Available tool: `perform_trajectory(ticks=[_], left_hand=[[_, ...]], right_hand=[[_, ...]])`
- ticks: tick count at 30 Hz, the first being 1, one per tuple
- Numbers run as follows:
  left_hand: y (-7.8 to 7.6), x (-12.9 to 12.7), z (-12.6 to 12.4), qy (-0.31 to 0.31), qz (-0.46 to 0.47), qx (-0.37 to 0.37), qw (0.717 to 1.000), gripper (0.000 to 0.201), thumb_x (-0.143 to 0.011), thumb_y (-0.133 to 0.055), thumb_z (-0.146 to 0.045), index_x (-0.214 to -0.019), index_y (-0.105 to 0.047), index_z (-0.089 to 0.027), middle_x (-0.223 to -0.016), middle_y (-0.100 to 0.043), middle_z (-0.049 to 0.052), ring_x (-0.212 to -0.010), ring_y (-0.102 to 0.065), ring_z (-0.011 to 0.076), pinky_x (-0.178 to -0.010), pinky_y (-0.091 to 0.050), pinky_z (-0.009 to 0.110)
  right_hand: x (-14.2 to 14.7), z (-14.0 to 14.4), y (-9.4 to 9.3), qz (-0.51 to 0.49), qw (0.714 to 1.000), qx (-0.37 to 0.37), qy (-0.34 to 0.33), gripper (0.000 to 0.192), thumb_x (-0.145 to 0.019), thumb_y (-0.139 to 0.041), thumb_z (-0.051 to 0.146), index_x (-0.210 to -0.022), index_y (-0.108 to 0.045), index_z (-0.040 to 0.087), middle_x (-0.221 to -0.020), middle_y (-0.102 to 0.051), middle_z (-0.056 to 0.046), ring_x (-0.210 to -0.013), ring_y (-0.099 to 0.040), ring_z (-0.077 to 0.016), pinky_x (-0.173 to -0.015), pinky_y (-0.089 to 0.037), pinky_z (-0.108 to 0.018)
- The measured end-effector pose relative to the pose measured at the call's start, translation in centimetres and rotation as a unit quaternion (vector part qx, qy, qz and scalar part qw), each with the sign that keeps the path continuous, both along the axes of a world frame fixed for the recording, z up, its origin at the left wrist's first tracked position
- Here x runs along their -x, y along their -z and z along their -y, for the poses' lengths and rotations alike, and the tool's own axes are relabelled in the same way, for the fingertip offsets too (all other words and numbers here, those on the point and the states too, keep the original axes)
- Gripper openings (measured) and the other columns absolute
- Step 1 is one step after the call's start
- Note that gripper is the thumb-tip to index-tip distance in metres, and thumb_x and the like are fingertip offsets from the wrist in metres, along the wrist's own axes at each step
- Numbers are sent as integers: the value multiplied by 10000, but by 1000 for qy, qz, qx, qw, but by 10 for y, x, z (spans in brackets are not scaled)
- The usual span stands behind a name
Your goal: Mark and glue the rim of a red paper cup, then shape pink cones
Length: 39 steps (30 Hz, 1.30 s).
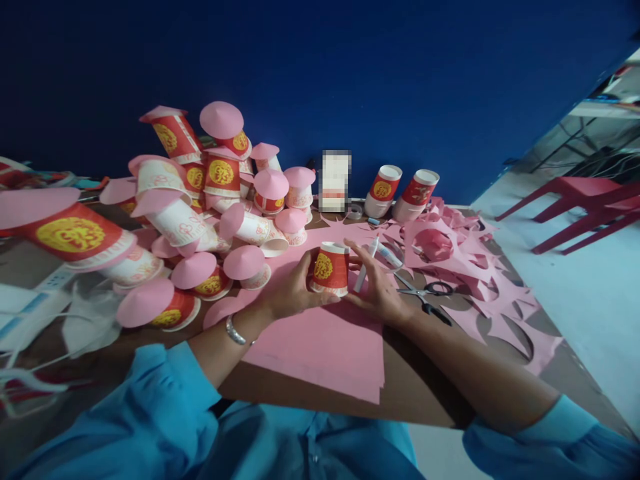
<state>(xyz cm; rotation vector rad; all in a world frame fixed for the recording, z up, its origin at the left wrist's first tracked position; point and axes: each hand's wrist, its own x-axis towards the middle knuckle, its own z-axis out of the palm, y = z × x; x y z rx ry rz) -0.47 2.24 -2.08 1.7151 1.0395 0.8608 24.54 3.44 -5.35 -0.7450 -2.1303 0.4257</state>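
Observation:
A red and white paper cup (331, 269) with a yellow emblem is upside down above the pink paper (320, 340). My left hand (293, 287) wraps its left side, thumb along the lower rim. From the right, my right hand (375, 287) curves round the cup, its fingertips at the top edge and its thumb by the lower rim; a gap shows between palm and cup. A slim white tube (367, 263) shows behind the right fingers, partly covered by them. Beside that hand lie a white glue bottle (390, 255) and black-handled scissors (425, 291).
Several cups with pink paper cones (223, 172) are heaped at the left. Two stacks of cups (383, 191) stand by the blue wall (320, 73). Pink offcuts (480, 267) cover the table's right side. A red stool (585, 200) stands on the floor beyond.

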Motion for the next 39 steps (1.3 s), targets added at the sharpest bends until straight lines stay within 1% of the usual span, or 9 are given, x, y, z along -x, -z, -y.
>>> perform_trajectory(ticks=[5,8,15,19,22,24,28,33,39], left_hand=[[-2,-5,2,14,54,23,998,943,-765,-930,-499,-1521,-437,-225,-1464,-672,176,-1280,-696,353,-1024,-616,487],[-3,-6,2,17,60,21,998,923,-771,-927,-500,-1508,-442,-227,-1474,-667,175,-1315,-681,363,-1021,-619,477],[-5,-6,2,24,63,13,998,907,-770,-931,-492,-1487,-449,-218,-1423,-688,179,-1288,-695,368,-988,-640,475],[-8,-7,3,15,66,16,998,901,-778,-925,-501,-1479,-443,-206,-1431,-677,187,-1284,-695,367,-987,-642,485],[-9,-7,3,13,63,17,998,882,-794,-914,-491,-1479,-440,-201,-1445,-668,191,-1291,-688,363,-1000,-637,490],[-8,-7,3,8,61,15,998,889,-787,-917,-495,-1479,-441,-202,-1445,-668,190,-1282,-691,363,-992,-639,487],[-7,-7,2,3,56,9,998,900,-769,-927,-512,-1470,-452,-207,-1428,-683,180,-1259,-703,364,-966,-644,475],[-9,-7,3,9,55,5,998,856,-790,-920,-471,-1459,-454,-209,-1426,-695,178,-1252,-716,356,-977,-643,478],[-10,-6,2,9,48,11,999,883,-775,-932,-459,-1470,-442,-220,-1428,-705,174,-1280,-712,372,-999,-642,494]], right_hand=[[1,1,0,-2,1000,-4,1,1060,-964,-805,353,-1754,-98,335,-1767,-366,-213,-1420,-662,-380,-1125,-633,-619],[2,2,1,-7,1000,-9,4,1055,-965,-797,307,-1756,-99,333,-1777,-349,-209,-1455,-635,-387,-1134,-630,-619],[4,2,2,-22,1000,-16,8,1108,-936,-848,316,-1755,-102,331,-1757,-370,-239,-1452,-636,-409,-1138,-622,-656],[5,3,0,-3,1000,-3,29,1153,-902,-885,333,-1755,-108,325,-1734,-408,-248,-1382,-689,-415,-1153,-606,-670],[5,3,0,-2,1000,7,29,1139,-911,-871,316,-1754,-104,330,-1732,-411,-249,-1267,-760,-390,-1089,-658,-631],[6,3,1,-4,1000,-2,28,1134,-922,-856,308,-1754,-87,326,-1724,-416,-259,-1231,-777,-374,-1047,-685,-605],[7,3,3,-3,999,-19,37,1133,-925,-846,309,-1754,-74,311,-1712,-426,-271,-1218,-779,-367,-1014,-701,-589],[6,3,3,3,999,-14,36,1072,-948,-791,261,-1752,-85,329,-1732,-411,-241,-1216,-780,-353,-1003,-708,-571],[8,3,4,-7,999,-14,36,1103,-936,-824,327,-1750,-81,343,-1733,-405,-246,-1217,-779,-373,-995,-703,-603]])
